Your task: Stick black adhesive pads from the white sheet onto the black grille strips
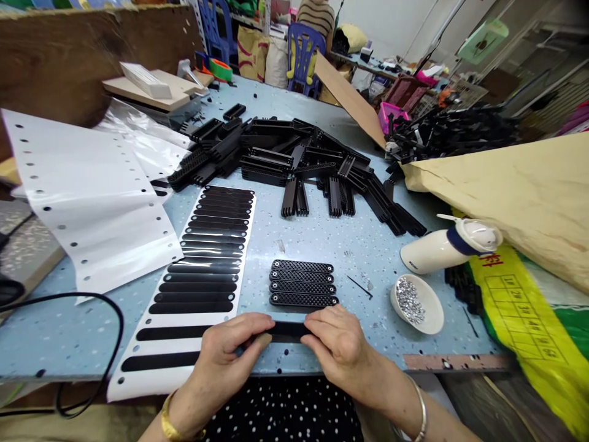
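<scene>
My left hand (232, 345) and my right hand (339, 341) pinch the two ends of a short black strip-like bar (289, 329) near the table's front edge. Its ends are hidden under my fingers. Just beyond it lie several black bars with a crosshatched face (304, 287), side by side, each with a metal fastener at both ends. Left of my hands is a white sheet of black rounded strips (197, 287), with bare white gaps between some of them. A small black hex key (359, 286) rests right of the crosshatched bars.
A heap of black slotted bars (276, 153) spreads across the back. To the right are a white bowl (435, 307) of small metal pieces and a white bottle (427, 250) on its side. Punched white sheets (92, 202) and a black cable (120, 325) lie left.
</scene>
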Demonstrator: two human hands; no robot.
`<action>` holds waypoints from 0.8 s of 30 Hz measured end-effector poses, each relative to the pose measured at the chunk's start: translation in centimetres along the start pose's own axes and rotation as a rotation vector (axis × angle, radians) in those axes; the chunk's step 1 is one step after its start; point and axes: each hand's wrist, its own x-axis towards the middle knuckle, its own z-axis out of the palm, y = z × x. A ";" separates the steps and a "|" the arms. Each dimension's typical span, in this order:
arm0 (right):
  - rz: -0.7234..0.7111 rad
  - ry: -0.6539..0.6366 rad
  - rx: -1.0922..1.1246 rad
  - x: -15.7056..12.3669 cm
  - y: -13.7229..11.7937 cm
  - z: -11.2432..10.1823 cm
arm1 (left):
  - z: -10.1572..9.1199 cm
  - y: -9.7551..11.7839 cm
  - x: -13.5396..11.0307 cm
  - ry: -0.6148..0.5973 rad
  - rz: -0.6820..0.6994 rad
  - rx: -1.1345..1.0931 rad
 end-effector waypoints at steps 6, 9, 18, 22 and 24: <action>0.038 -0.038 0.049 -0.1 0.2 -0.1 | 0.0 0.2 0.1 0.012 0.009 0.025; 0.032 -0.011 0.102 -0.3 0.5 0.1 | 0.0 0.0 0.0 0.018 0.027 0.040; 0.021 0.128 0.240 -0.7 1.3 0.8 | 0.2 0.1 0.0 0.035 0.025 0.082; 0.019 0.101 0.264 -0.6 1.6 0.6 | 0.2 -0.1 -0.1 0.038 0.024 0.081; 0.002 0.104 0.264 -0.6 1.7 0.6 | 0.3 -0.2 -0.1 0.041 0.019 0.081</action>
